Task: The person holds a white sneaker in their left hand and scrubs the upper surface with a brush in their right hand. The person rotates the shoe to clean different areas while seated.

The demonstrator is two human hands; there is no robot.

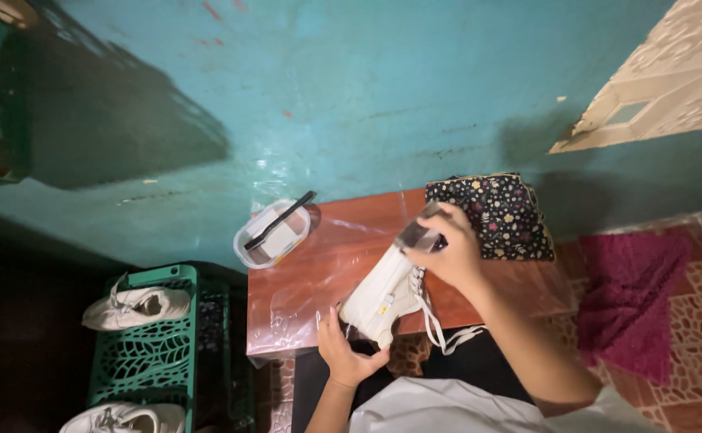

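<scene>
Fingers of my right hand (447, 248) are curled shut around a small dark brush-like piece (417, 234), pressing it onto the far end of the white sneaker (383, 297); what the piece is exactly I cannot tell. My left hand (347, 353) cups the sneaker's near end from below, fingers partly bent against it, thumb up along the side. The sneaker lies tilted across the near edge of the reddish worktop (311, 281), laces (439, 329) dangling off. I judge it light, with a stiff sole and soft upper, best held at sole and heel. A plastic tub (273, 234) sits far left, a floral pouch (499, 212) far right.
</scene>
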